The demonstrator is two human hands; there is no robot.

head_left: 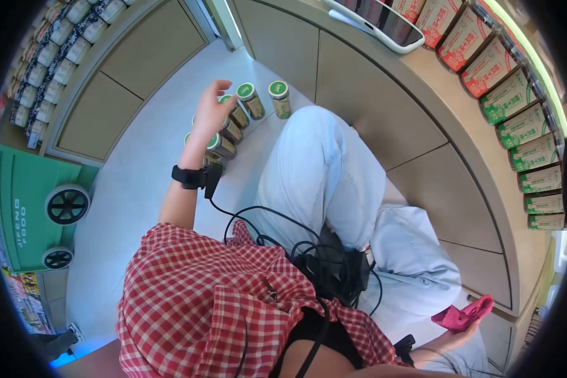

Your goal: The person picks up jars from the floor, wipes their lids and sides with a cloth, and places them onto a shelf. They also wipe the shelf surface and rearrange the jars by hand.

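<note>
My left hand is stretched over a group of glass jars with green lids on the floor. Its thumb and fingers are apart and curved, with a jar's green lid showing in the gap between them. Beside that hand stand another jar and, a little apart, a further jar. Several more jars sit near my wrist, partly hidden by it. At the lower right, my right hand grips a crumpled dark red cloth. Some of its fingers are hidden.
My bent knees are close to the curved cabinet. Black cables run from my left wrist to my lap. A phone and rows of red and green packages line the counter. A green wheeled cart stands left.
</note>
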